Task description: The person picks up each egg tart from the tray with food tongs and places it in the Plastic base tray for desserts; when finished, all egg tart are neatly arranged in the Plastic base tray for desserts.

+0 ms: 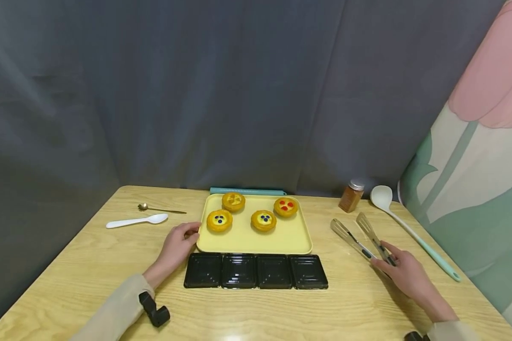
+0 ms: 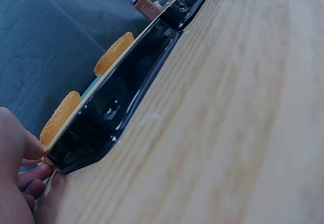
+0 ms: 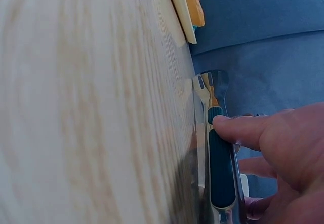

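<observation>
My left hand (image 1: 180,244) grips the left edge of a yellow tray (image 1: 239,240), thumb and fingers pinching its rim, also visible in the left wrist view. Four tarts lie on the tray: two with blue dots (image 1: 219,220) (image 1: 263,220), one with red dots (image 1: 286,207), and one with a yellow topping (image 1: 233,201). At the right, my right hand (image 1: 407,274) holds metal tongs (image 1: 353,239) by the dark handle grips, thumb on one side and fingers on the other. The tongs' two slotted heads stand apart with nothing between them.
A black four-part tray (image 1: 256,271) lies just in front of the yellow tray. A white spoon (image 1: 137,220) and a small metal spoon (image 1: 162,209) are at left. A teal roll (image 1: 247,192) lies behind; a spice jar (image 1: 352,196) and white ladle (image 1: 418,237) are at right.
</observation>
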`<move>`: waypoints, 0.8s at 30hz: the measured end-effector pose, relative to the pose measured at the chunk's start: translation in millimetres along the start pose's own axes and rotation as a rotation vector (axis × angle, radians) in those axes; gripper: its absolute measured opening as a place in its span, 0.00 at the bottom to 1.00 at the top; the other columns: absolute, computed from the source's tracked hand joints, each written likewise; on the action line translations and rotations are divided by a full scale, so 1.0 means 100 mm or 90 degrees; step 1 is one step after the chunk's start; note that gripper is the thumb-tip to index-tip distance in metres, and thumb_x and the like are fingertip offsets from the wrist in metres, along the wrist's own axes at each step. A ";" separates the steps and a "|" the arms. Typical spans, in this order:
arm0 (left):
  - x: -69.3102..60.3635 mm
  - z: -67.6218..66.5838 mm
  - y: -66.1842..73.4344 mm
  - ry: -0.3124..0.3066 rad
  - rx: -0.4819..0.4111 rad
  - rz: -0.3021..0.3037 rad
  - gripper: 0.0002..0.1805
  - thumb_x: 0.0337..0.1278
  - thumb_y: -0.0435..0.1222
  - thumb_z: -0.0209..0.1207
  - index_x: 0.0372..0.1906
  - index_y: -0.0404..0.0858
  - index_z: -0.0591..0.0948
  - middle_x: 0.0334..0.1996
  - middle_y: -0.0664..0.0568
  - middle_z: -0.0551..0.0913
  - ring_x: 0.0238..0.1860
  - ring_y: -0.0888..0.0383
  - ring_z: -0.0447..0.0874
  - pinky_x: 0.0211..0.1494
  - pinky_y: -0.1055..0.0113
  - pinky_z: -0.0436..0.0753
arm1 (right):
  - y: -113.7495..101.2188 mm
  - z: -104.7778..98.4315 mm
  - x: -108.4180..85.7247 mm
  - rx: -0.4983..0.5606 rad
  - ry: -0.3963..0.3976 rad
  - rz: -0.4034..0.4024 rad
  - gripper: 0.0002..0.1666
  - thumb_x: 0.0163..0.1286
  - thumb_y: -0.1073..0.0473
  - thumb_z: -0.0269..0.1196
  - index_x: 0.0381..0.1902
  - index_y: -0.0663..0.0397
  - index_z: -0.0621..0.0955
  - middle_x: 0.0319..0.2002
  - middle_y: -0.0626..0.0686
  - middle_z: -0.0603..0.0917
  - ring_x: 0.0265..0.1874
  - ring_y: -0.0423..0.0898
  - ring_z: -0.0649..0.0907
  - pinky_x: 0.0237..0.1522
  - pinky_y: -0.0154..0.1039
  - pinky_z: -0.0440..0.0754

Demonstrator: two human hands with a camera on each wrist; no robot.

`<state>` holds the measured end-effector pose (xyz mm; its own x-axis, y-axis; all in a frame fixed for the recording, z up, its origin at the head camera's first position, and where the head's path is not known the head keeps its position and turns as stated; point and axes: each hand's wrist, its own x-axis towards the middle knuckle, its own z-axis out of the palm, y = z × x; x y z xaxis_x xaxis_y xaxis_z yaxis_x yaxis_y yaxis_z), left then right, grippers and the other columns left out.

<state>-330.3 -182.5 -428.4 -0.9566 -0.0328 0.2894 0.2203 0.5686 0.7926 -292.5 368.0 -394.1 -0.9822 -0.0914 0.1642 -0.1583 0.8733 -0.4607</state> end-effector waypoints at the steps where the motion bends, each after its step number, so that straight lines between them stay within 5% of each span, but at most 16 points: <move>1: 0.01 0.00 0.00 -0.001 0.000 0.001 0.19 0.67 0.27 0.57 0.60 0.27 0.80 0.45 0.42 0.83 0.48 0.47 0.76 0.54 0.51 0.73 | 0.00 -0.01 0.00 0.000 -0.001 0.002 0.43 0.74 0.49 0.63 0.70 0.79 0.64 0.31 0.60 0.79 0.31 0.53 0.74 0.32 0.45 0.70; 10: 0.01 0.00 -0.02 -0.001 0.005 0.005 0.19 0.66 0.27 0.58 0.60 0.27 0.80 0.44 0.42 0.83 0.48 0.46 0.76 0.53 0.53 0.73 | 0.01 0.00 -0.03 0.012 0.008 -0.019 0.41 0.75 0.50 0.62 0.69 0.80 0.65 0.55 0.81 0.75 0.54 0.75 0.76 0.45 0.63 0.76; 13: 0.01 -0.02 -0.03 0.001 0.004 0.005 0.19 0.66 0.27 0.58 0.60 0.27 0.80 0.44 0.41 0.83 0.48 0.46 0.76 0.53 0.53 0.72 | 0.01 0.01 -0.01 0.012 0.010 -0.016 0.41 0.75 0.50 0.62 0.69 0.80 0.65 0.36 0.72 0.80 0.44 0.67 0.79 0.40 0.56 0.76; 15: 0.02 -0.02 -0.03 0.001 0.005 0.007 0.19 0.66 0.28 0.58 0.60 0.27 0.80 0.44 0.41 0.83 0.48 0.46 0.76 0.53 0.53 0.72 | 0.00 0.01 -0.01 0.010 0.015 -0.015 0.41 0.75 0.51 0.62 0.70 0.79 0.65 0.27 0.60 0.75 0.36 0.59 0.76 0.35 0.49 0.73; 21: 0.01 -0.02 -0.01 -0.002 0.006 0.007 0.19 0.65 0.28 0.57 0.60 0.27 0.80 0.44 0.40 0.83 0.48 0.45 0.76 0.54 0.52 0.72 | -0.04 -0.02 -0.05 0.007 0.022 -0.005 0.41 0.76 0.48 0.60 0.71 0.76 0.65 0.41 0.66 0.75 0.36 0.56 0.72 0.31 0.46 0.68; 24: 0.00 -0.01 0.00 -0.006 0.005 0.006 0.19 0.66 0.28 0.57 0.60 0.27 0.80 0.45 0.40 0.83 0.49 0.45 0.76 0.54 0.52 0.72 | -0.07 -0.04 -0.08 0.000 0.028 0.001 0.40 0.77 0.46 0.58 0.71 0.74 0.66 0.39 0.62 0.74 0.32 0.52 0.70 0.28 0.43 0.66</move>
<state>-330.2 -183.3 -427.6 -0.9565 -0.0199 0.2911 0.2272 0.5749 0.7860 -283.3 364.5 -388.8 -0.9769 -0.0694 0.2020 -0.1573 0.8737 -0.4603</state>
